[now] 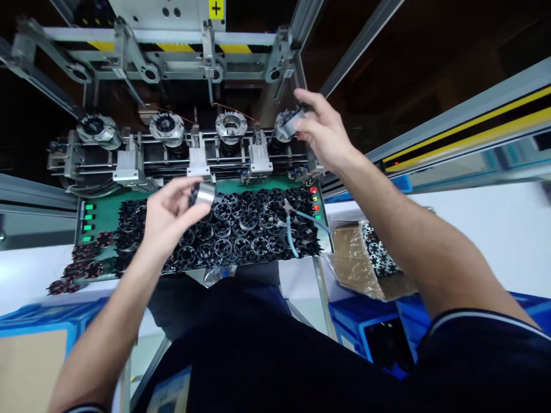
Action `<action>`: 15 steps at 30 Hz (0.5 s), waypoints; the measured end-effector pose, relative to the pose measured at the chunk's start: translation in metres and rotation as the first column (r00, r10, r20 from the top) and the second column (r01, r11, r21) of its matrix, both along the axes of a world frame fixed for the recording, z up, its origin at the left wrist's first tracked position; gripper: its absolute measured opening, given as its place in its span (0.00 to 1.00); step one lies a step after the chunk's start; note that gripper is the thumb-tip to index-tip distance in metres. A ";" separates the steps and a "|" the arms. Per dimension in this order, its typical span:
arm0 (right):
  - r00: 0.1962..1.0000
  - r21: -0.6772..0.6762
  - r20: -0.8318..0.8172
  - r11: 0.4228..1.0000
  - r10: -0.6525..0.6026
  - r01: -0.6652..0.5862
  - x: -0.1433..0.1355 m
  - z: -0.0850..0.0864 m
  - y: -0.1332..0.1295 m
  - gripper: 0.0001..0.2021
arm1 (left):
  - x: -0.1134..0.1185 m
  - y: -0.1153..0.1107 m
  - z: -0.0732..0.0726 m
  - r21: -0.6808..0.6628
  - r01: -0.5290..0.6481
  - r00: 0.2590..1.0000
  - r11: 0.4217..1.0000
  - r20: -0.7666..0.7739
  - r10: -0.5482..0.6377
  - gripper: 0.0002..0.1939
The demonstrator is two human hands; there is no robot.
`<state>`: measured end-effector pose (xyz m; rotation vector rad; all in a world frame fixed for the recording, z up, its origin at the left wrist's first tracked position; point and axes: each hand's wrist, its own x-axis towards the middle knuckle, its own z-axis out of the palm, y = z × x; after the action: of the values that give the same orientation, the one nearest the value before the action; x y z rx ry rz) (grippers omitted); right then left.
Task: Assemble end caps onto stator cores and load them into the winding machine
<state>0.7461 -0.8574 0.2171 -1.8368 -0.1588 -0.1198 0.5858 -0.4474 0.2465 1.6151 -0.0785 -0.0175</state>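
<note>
My left hand [174, 212] pinches a motor stator [204, 194] with a silver outer band and black plastic ends, held above the left-centre of the filled green tray [100, 209]. At the rightmost round fixture [282, 127], my right hand [325, 129] is closed on another silver-banded stator [295, 122]. Whether that stator touches the fixture I cannot tell. Many black-ended stators [241, 221] stand packed in the tray. Blue-handled cutting pliers [289, 223] lie on top of them at the right.
Three more round fixtures, such as the third one [231, 126], line the machine behind the tray, under a striped bar [172, 47]. Wound stators [84, 261] lie at the tray's left corner. A carton [350, 252] and blue crates [357, 315] are at the right. Buttons [313, 190] edge the tray.
</note>
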 end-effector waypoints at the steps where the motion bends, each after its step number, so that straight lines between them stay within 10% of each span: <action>1: 1.000 -0.014 0.001 1.000 -0.028 0.028 0.008 0.003 -0.009 0.40 | -0.026 -0.002 -0.004 -0.098 -0.024 0.998 0.995 -0.060 0.018 0.31; 8: 0.988 -0.495 0.120 0.857 -0.093 0.141 0.059 0.014 -0.045 0.44 | -0.182 -0.019 -0.036 -0.323 -0.418 0.772 0.849 -0.619 0.144 0.38; 15: 0.994 -0.839 -0.007 0.541 0.106 -0.064 0.085 0.023 -0.039 0.34 | -0.240 -0.020 -0.024 -0.281 -0.640 0.619 0.715 -0.740 0.263 0.37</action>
<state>0.8311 -0.8966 0.2405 -2.8092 -0.3926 -0.0033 0.3456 -0.4678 0.2230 0.9420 0.8540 -0.1436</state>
